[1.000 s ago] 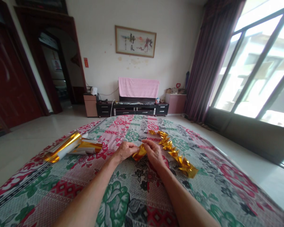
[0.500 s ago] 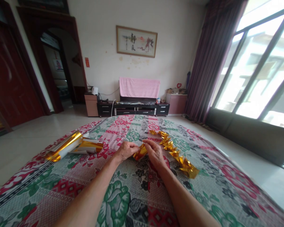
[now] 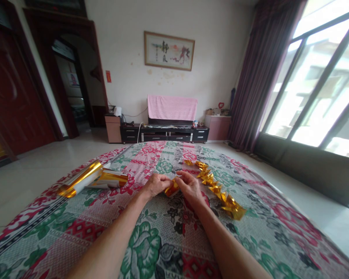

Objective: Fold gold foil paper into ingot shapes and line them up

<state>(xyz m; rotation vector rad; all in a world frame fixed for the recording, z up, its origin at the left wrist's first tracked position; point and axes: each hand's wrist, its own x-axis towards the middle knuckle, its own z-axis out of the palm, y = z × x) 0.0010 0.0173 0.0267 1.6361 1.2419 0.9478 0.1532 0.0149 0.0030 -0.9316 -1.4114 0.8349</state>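
Note:
Between my two hands is a small piece of gold foil paper, partly hidden by the fingers. My left hand pinches its left edge with thumb and forefinger. From the other side, my right hand has closed its fingers on the upper right of the same piece. To the right lies a line of folded gold foil pieces, set close together on the cloth. Farther left, a gold foil roll and loose gold foil sheets with pale undersides lie on the cloth.
A flowered cloth covers the rounded surface under my arms. Across the tiled floor stands a low black cabinet, with a pink towel draped over the screen on it. A purple curtain and large window are on the right.
My right fingers have shifted slightly over the gold foil piece, and less of it shows. The whole view has moved a little; the other foil pieces lie as before.

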